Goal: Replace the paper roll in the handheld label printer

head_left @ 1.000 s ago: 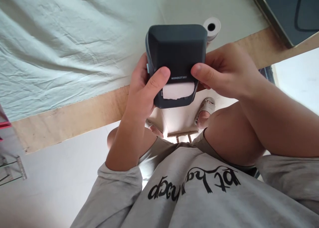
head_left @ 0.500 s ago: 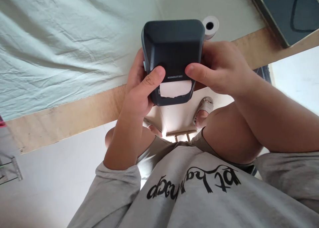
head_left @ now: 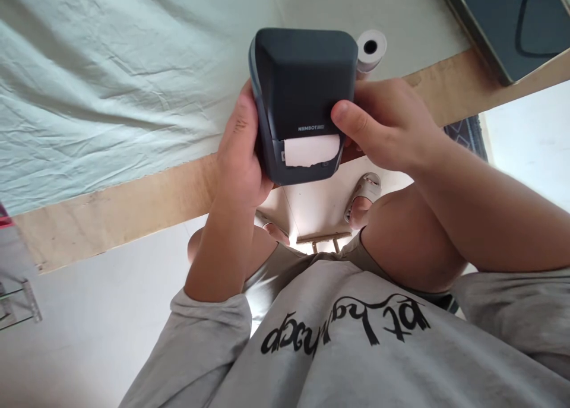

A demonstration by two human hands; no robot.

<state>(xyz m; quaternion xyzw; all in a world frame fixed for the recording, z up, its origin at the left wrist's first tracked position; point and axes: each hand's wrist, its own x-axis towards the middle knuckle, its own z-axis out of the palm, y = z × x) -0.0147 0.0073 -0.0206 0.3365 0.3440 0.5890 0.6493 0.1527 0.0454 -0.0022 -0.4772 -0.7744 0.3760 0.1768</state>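
A dark grey label printer (head_left: 303, 81) marked NIIMBOT is held over the table's near edge, between both of my hands. My left hand (head_left: 238, 152) grips its left side, with the fingers hidden behind the body. My right hand (head_left: 383, 126) holds the right side, thumb pressed on the front next to the brand text. A short white paper strip (head_left: 310, 150) with a torn edge sticks out of the printer's slot.
A white paper roll (head_left: 370, 47) lies on the table just behind the printer. A wrinkled pale green cloth (head_left: 111, 81) covers the table, with a bare wooden edge (head_left: 133, 206) in front. A dark tray (head_left: 512, 22) sits at the far right. My knees and sandalled feet show below.
My left thumb has come off the printer's front and moved to its left side. The printer has shifted slightly up and left. The paper strip now shows in full.
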